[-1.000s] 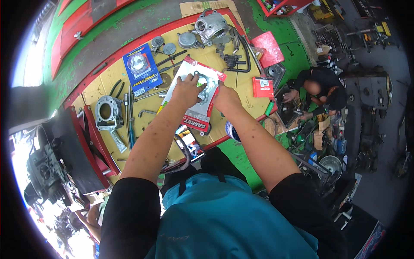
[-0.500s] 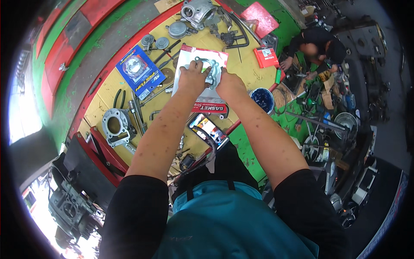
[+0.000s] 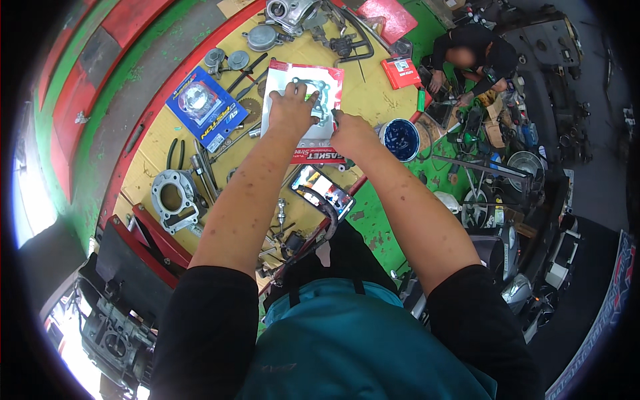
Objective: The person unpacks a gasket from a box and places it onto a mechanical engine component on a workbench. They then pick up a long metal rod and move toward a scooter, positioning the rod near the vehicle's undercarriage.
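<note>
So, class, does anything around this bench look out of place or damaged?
Yes. A lit phone lies by the near edge of the bench, a dark hose crossing its screen: odd for something breakable. The green floor looks patchy and worn.

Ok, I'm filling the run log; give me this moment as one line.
left hand: spread on gasket package | right hand: at its right edge, grip unclear | nearby: blue package left, blue tub right

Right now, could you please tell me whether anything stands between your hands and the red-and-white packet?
Nothing visible blocks the left hand, which rests on the packet. The right hand is at the packet's right edge, gripping a small dark item; contact there is unclear.
</note>
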